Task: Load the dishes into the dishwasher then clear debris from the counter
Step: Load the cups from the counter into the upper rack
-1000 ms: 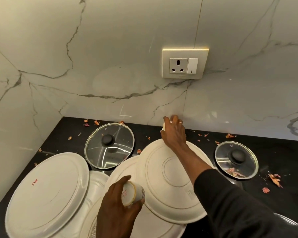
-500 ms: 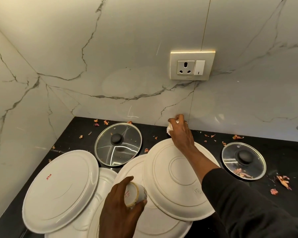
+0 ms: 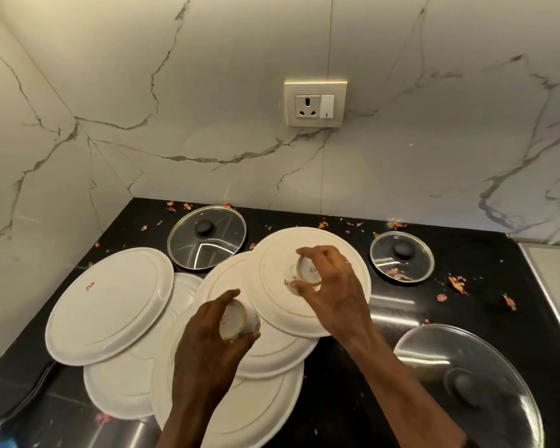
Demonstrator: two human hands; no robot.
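The loading is barely begun, judging by how much crockery is on the black stone counter (image 3: pixel 337 392). The left hand (image 3: pixel 207 347) holds a small white cup with a gold-edged foot (image 3: pixel 236 320), fingers curled round its side and base turned up, above the heap of plates. The right hand (image 3: pixel 333 295) holds a second small white cup (image 3: pixel 307 270) the same way, fingers clamped on its foot, just over the topmost round white plate (image 3: pixel 272 253).

That plate lies upside down and overlaps several others. A further white plate with a small red mark (image 3: pixel 110 302) lies to the left, propped on one beneath it.

Three round glass lids with black knobs are also out: one behind the plates (image 3: pixel 207 240), a smaller one to the right (image 3: pixel 401 258) and a large one at the near right (image 3: pixel 466 383).

No dishwasher is in view, so both cups have yet to be carried to it, and every plate and lid is still to go. The pink and orange flakes of debris (image 3: pixel 456 282) lie scattered along the wall and across the right of the counter, some on the small lid, and none of it looks gathered up yet.
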